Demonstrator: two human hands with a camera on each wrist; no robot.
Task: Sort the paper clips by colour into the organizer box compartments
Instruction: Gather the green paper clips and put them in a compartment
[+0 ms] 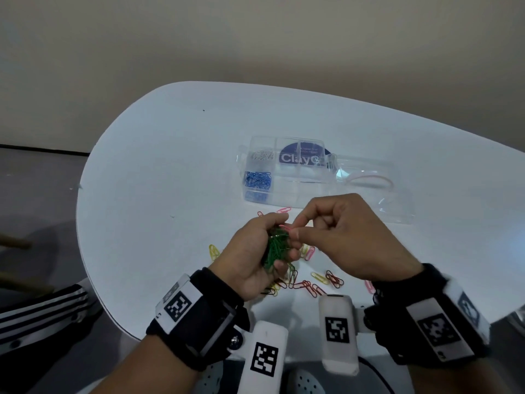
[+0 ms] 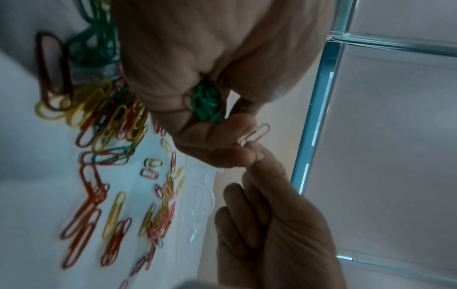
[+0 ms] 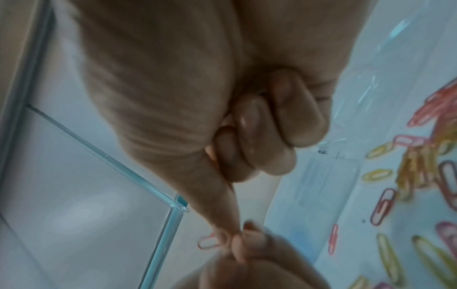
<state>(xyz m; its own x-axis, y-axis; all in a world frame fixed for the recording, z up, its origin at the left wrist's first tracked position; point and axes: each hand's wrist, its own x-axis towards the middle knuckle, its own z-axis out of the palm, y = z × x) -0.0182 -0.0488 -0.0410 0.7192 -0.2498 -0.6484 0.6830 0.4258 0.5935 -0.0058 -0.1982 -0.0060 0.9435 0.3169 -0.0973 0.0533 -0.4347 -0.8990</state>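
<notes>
My left hand [image 1: 250, 253] grips a bunch of green paper clips [image 1: 274, 248] in its palm, above the table; the green paper clips [image 2: 207, 105] also show in the left wrist view. My right hand [image 1: 295, 233] meets the left fingertips and pinches a pink paper clip [image 2: 254, 134], which sticks out beside the fingertip [image 3: 207, 241]. Behind the hands stands the clear organizer box [image 1: 287, 201], open. Blue clips [image 1: 258, 180] fill a left compartment and silver clips [image 1: 262, 156] the one behind it.
Loose red [image 1: 335, 278], yellow [image 1: 318, 277] and pink clips [image 1: 284, 209] lie scattered on the white table [image 1: 170, 194] under and around my hands. The box's clear lid [image 1: 375, 194] lies open to the right. The table's near-left edge [image 1: 113, 308] curves by my knee.
</notes>
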